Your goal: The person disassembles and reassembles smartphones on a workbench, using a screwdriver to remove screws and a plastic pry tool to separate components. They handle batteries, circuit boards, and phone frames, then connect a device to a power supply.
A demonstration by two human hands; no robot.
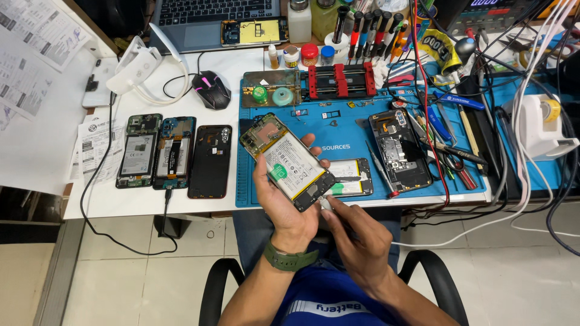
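Open passage: bare blue mat [350, 130] between red clamp jig [339, 81] and opened phone [400, 151]. Obstructions: cable tangle [531, 175] right, screwdriver rack [371, 27] rear.

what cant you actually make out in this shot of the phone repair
- Head view: the tip of the thin tool in the right hand is too small to tell whether it touches the opened phone.
- The underside of that phone is hidden by the left hand holding it.
- The laptop is cut off by the top edge.
- The loose battery on the blue mat is partly covered by the held phone.
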